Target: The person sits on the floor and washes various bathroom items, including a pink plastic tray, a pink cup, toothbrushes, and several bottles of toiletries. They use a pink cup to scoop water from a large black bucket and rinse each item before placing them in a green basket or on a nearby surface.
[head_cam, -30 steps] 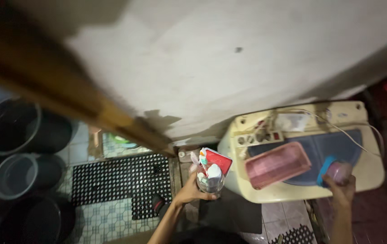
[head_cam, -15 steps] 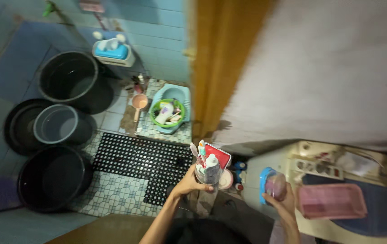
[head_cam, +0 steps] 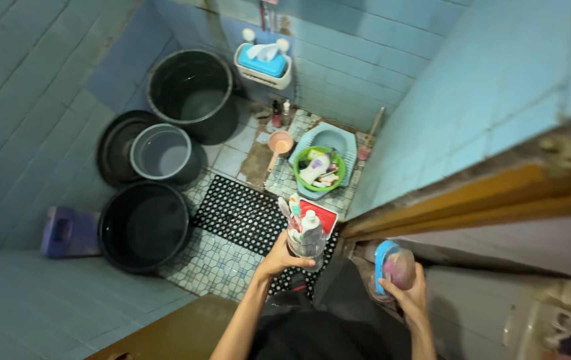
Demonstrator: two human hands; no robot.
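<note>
The left hand [head_cam: 279, 257] is wrapping its fingers around a clear plastic cup [head_cam: 305, 240] crammed with tubes and bottles, above the perforated black rubber mat [head_cam: 245, 217]. Right of the mat, the right hand [head_cam: 409, 293] is gripping a round blue-lidded container [head_cam: 393, 267] beside the wooden door frame [head_cam: 485, 200].

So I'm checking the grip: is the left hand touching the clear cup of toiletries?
Touching. The head view shows the left hand wrapped around the lower side of the clear cup, fingers pressed against its wall with no gap.
</note>
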